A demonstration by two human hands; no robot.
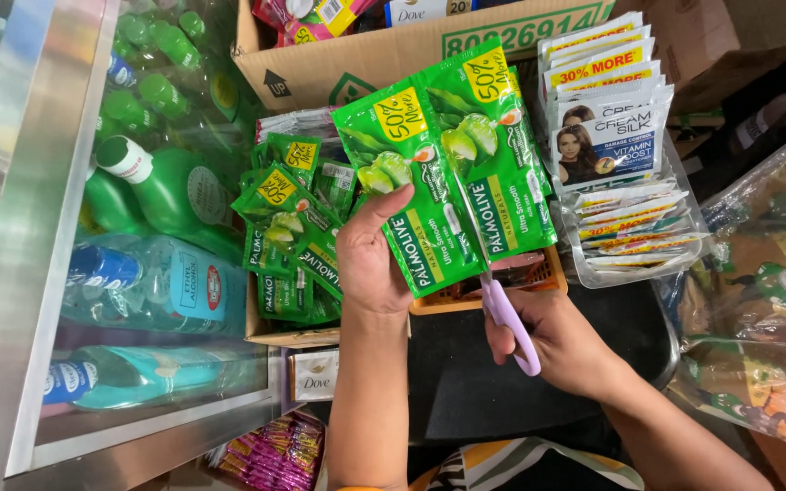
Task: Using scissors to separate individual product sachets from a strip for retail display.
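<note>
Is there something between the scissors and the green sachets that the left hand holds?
Nothing visible. The scissors in the right hand already have their blades in the seam between the two joined green sachets, which the left hand holds up.

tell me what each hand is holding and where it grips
Left hand pinches the joined green sachets by the lower left edge; right hand holds scissors by their lilac handles.
</note>
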